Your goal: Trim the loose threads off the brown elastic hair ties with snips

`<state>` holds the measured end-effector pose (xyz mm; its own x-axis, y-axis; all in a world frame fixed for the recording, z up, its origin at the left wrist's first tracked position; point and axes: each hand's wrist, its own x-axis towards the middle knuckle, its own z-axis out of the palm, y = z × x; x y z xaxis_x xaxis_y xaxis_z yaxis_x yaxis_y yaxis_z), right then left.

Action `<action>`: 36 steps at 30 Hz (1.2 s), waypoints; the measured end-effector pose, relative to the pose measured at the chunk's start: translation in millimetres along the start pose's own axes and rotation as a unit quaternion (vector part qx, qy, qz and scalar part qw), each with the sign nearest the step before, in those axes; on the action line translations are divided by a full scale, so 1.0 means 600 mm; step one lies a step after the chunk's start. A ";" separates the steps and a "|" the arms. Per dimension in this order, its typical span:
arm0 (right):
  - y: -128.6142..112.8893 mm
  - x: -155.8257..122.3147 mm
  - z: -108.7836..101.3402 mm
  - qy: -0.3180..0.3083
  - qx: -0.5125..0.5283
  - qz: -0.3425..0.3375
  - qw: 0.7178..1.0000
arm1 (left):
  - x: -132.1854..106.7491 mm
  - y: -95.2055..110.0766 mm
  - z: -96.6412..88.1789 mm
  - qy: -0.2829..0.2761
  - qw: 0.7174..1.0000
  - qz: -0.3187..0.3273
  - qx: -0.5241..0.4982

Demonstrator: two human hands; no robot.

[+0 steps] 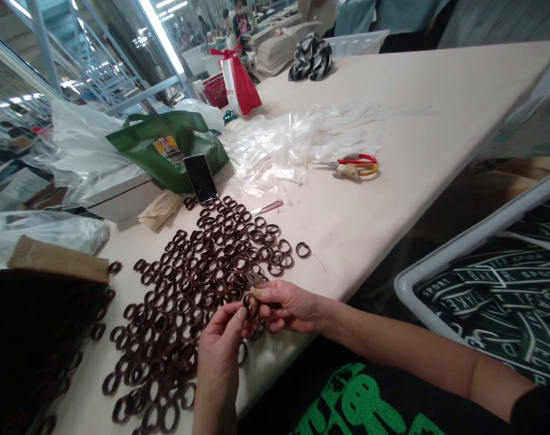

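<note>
A small dark brown loop (250, 306) is pinched by my left hand (220, 344), its thumb and fingers closed on the near side. My right hand (286, 307) is closed too, its fingertips against the same loop. Metal tips of what look like thread snips (255, 278) stick out past the right thumb; their handles are hidden in the palm. Under and beyond both hands lies a wide heap of similar brown loops (184, 314) on the pale tabletop (347, 229). One loop (303, 249) lies apart to the right.
Behind the heap, a phone (201, 177) leans on a green bag (166, 151). A pink-handled tool (269, 207), red-and-yellow scissors (354, 165) and clear plastic bags (297, 139) lie further back. An open dark bag (30, 350) stands left; a bin of printed straps (406, 284) sits right.
</note>
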<state>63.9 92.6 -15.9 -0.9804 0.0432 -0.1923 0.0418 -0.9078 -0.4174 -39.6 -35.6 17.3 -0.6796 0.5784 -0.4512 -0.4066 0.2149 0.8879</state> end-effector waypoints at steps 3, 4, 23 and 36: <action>0.000 -0.002 0.001 0.004 -0.008 0.000 1.000 | -0.008 -0.004 -0.003 -0.008 0.999 0.015 0.038; 0.000 -0.004 0.001 0.004 -0.013 0.000 1.000 | -0.011 -0.005 -0.004 -0.014 0.998 0.019 0.052; 0.026 -0.006 0.012 0.031 -0.073 0.035 0.996 | -0.012 -0.040 0.015 0.059 0.987 0.062 -0.133; -0.003 -0.066 0.003 0.076 -0.414 -0.169 0.891 | -0.027 -0.016 0.019 0.096 0.989 0.110 -0.006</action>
<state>102.4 92.0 -5.8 -0.9288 0.3698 -0.0234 -0.0614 -0.2161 -0.9744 -17.4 -38.1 17.1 -0.8552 0.4504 -0.2564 -0.2424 0.0897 0.9660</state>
